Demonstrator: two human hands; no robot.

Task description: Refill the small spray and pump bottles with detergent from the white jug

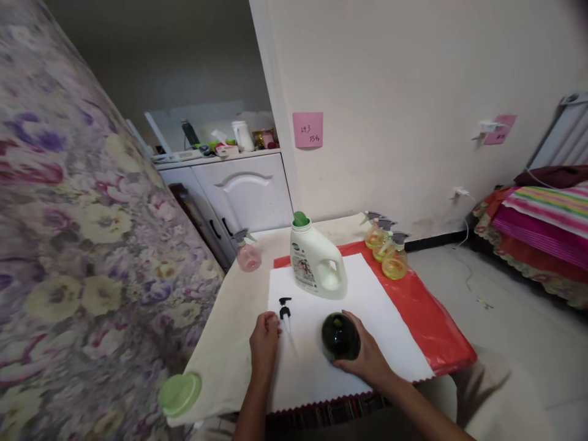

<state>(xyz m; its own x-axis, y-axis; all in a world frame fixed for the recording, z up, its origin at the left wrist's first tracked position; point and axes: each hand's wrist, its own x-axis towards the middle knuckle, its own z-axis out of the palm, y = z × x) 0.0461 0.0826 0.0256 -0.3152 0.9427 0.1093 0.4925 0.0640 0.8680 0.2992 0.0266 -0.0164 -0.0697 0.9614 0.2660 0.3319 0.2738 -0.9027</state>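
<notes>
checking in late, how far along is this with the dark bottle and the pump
Done: the black pump head is off, lying on the white cloth. In hand: right hand grips the dark green bottle; left hand touches the pump. Left: white detergent jug stands capped.

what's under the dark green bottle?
The dark green bottle, gripped by the right hand, stands on a white sheet over a red cover. The spot directly beneath is hidden.

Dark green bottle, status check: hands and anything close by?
Right hand grips dark green bottle. Left hand touches black pump. White jug stands behind, apart.
</notes>
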